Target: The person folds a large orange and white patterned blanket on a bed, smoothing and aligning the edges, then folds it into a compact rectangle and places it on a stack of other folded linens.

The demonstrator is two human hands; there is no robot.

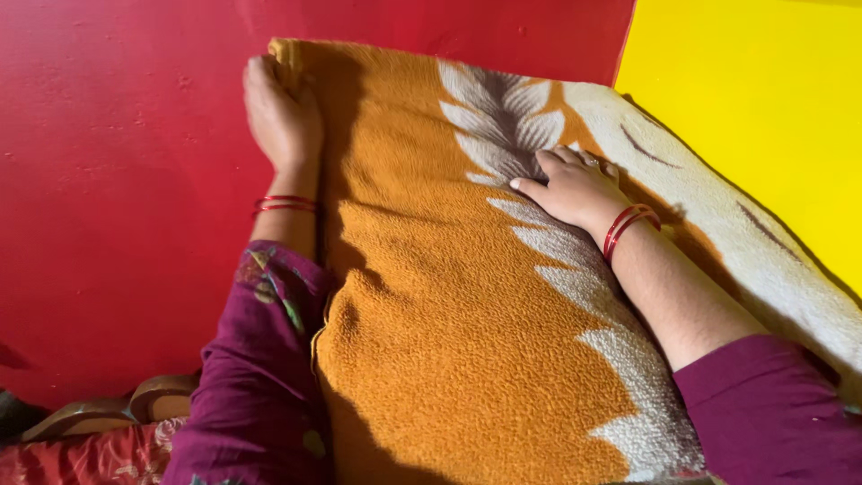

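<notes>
Head view shows a folded orange blanket [449,305] with a cream leaf pattern lying against a red wall [108,180], its far end near the corner where a yellow wall [763,117] begins. The blanket's long axis runs from the person's body away toward that corner, tilted a little to the left. The left hand [280,112] is at the blanket's far left corner, fingers together and curled over the left edge, pressed between blanket and red wall. The right hand [575,187] lies flat on top, palm down, fingers loosely spread over the cream pattern, nearer the right edge and closer to the person than the left hand. So both hands bracket the far half of the blanket, one on the edge, one on the surface. Red bangles circle both wrists; the sleeves are maroon.
</notes>
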